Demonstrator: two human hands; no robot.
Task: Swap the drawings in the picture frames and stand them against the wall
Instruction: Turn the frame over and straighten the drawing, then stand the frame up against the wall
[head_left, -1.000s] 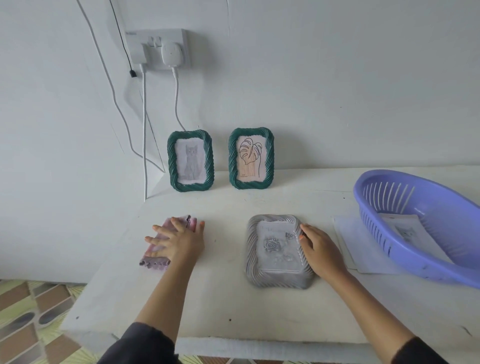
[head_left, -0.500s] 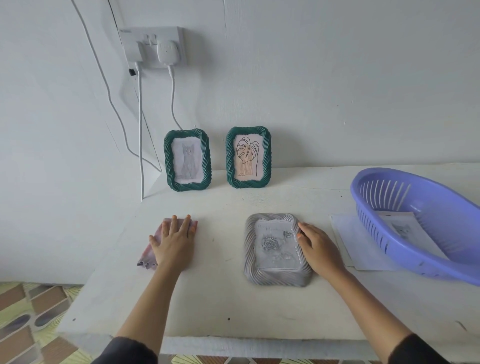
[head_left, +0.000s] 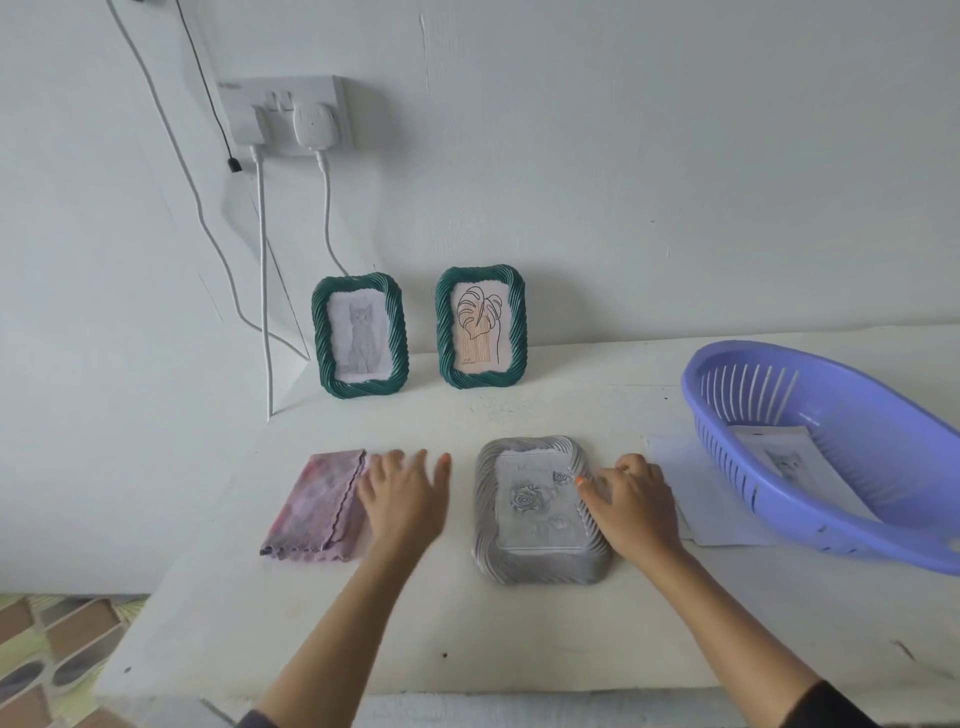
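Observation:
A grey picture frame (head_left: 540, 564) with a rose drawing lies flat on the white table (head_left: 519, 634). My right hand (head_left: 631, 506) rests on its right edge, fingers spread over the rim. My left hand (head_left: 402, 493) hovers open over the table between the grey frame and a folded pink cloth (head_left: 317, 506), holding nothing. Two green frames stand against the wall: one with a cat drawing (head_left: 359, 336), one with a leaf drawing (head_left: 480, 327).
A purple plastic basket (head_left: 831, 452) with a printed sheet inside sits at the right, on loose white papers (head_left: 680, 499). A wall socket (head_left: 291, 114) with plugs and hanging cables is above the frames. The table's left edge drops to a tiled floor.
My left hand has slid right off the pink cloth, which now lies uncovered. My right hand stays on the grey frame's right edge. The camera has tilted down a little.

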